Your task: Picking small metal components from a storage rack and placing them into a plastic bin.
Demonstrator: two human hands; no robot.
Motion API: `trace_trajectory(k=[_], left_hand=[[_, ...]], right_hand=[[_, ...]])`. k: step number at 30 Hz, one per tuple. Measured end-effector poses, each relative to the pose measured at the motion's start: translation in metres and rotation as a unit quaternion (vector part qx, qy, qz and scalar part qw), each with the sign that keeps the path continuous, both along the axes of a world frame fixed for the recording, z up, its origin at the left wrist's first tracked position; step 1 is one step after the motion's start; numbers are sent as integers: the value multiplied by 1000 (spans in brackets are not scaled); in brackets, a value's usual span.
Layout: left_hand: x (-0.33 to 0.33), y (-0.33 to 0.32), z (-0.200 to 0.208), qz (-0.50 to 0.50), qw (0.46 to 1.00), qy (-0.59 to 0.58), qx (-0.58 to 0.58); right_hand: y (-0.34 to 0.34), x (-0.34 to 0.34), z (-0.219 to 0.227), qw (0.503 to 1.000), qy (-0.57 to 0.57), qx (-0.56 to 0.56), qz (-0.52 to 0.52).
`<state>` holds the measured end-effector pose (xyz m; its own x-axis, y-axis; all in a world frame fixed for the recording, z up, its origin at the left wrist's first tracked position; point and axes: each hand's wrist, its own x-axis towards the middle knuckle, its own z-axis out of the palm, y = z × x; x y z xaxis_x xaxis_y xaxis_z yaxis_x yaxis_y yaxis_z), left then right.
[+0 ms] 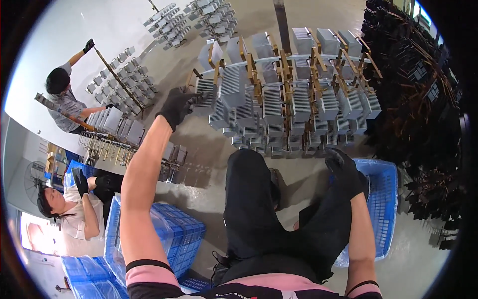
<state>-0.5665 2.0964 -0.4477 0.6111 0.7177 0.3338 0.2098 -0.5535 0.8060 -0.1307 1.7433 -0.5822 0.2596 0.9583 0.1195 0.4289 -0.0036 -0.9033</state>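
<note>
Your left hand (177,107), dark-gloved, at 10 o'clock: fingers touching one grey metal block (206,90), ribbed with parallel fins, at 11; cannot tell if gripped. Rack (282,25) at 1: six blocks (301,42) along its far top row, brass-coloured bars (254,74). Your right hand (344,172), loosely open, at 3; one latticed blue plastic crate (387,199) at 4.

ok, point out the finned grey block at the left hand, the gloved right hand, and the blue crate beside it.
Finned grey block (207,91): head view, on its finned face.
Right hand (345,172): head view, on the middle of the black glove.
Blue crate (382,212): head view, on its right-side wall.
</note>
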Motion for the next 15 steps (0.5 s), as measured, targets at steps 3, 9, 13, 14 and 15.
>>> trace_trajectory(k=[3, 9, 13, 14, 15], left_hand=[[39, -33, 16, 217, 947, -2, -236], [47, -61, 38, 248, 910, 32, -330], [38, -68, 38, 227, 919, 28, -322], [28, -71, 36, 206, 929, 18, -306], [21, -76, 32, 184, 939, 9, -292]], right_hand=[[-4, 11, -9, 998, -68, 12, -7], [-4, 9, -1, 998, -55, 8, -4], [-5, 7, -3, 999, -5, -37, -5], [-4, 5, -6, 998, 21, -60, 1], [-5, 3, -9, 998, 24, -60, -1]])
